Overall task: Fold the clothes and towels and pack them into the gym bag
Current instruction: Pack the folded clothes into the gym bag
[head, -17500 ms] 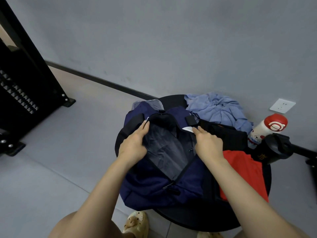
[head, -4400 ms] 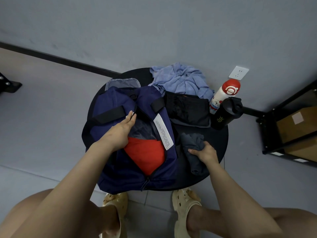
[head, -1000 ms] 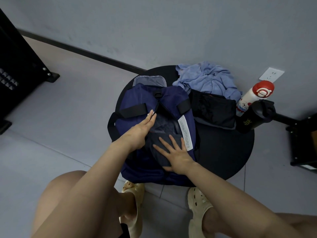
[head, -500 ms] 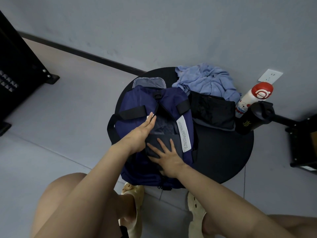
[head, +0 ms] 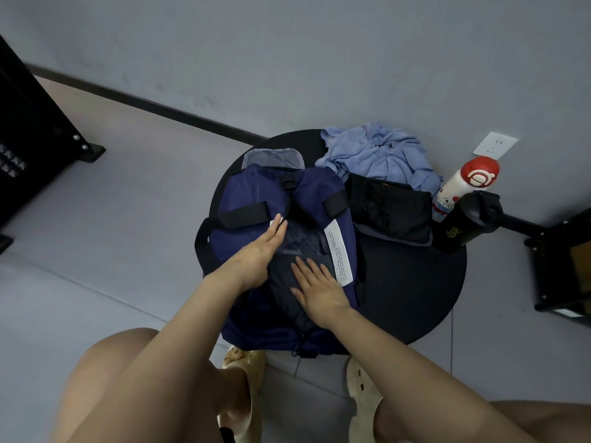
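Observation:
A navy gym bag (head: 249,199) lies unzipped on the round black table (head: 412,289). A dark grey folded garment (head: 283,276) sits in its opening. My right hand (head: 319,290) presses flat on that garment with fingers spread. My left hand (head: 259,251) rests with straight fingers along the left edge of the opening. A crumpled light blue towel (head: 380,155) lies at the table's back. A black garment (head: 390,206) lies to the right of the bag. The red garment packed earlier is hidden under the grey one.
A white bottle with a red cap (head: 463,183) and a black bottle (head: 467,222) stand at the table's right edge. A wall socket (head: 494,147) is behind them. A black rack (head: 28,129) stands at left, a shelf (head: 566,263) at right.
My right hand has slid slightly further onto the grey garment inside the bag. My left hand stays on the bag's left edge.

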{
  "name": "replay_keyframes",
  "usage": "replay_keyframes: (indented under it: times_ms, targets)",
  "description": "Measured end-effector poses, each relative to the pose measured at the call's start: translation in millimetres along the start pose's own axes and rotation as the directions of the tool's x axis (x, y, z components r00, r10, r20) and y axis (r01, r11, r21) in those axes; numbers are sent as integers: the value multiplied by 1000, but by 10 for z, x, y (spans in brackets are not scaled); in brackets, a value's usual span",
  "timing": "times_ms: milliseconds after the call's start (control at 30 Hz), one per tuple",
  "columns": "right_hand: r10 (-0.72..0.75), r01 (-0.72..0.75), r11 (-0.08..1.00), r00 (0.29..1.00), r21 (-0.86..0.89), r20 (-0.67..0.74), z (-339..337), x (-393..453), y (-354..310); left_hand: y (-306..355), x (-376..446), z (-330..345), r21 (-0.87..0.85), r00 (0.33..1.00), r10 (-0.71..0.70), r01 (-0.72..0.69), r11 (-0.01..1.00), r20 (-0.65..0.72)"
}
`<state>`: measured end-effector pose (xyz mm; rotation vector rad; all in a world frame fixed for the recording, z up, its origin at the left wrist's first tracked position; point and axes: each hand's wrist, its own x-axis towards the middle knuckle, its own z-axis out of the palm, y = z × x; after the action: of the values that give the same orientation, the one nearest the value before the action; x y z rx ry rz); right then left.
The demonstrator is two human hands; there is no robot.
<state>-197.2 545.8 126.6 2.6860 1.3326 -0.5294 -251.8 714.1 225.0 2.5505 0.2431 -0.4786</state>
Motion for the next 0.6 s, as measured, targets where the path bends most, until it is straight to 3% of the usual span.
replay_keyframes:
  times_ms: [100, 200, 267, 433, 600]
  targets:
    - [-32, 45, 994, 990, 95, -138, -135, -2, 24, 22, 32, -22, -46, 999, -26, 24, 999, -37]
    - [-19, 87, 985, 910, 148, -414, -357, -65, 187, 69, 107, -56, -96, 991, -72, 61, 993, -116]
    - [42, 61, 981, 858, 183, -512, -513, -91, 374, 123, 174, -51, -104, 981, -96, 79, 991, -167]
    - [301, -134, 916, 852, 378, -428, -695, -27, 929, 253, 328, 12, -115, 968, -135, 113, 987, -213]
    - [389, -265, 884, 873, 384, -294, -665, 139, 1278, 318, 452, 25, -145, 966, -147, 117, 982, -215]
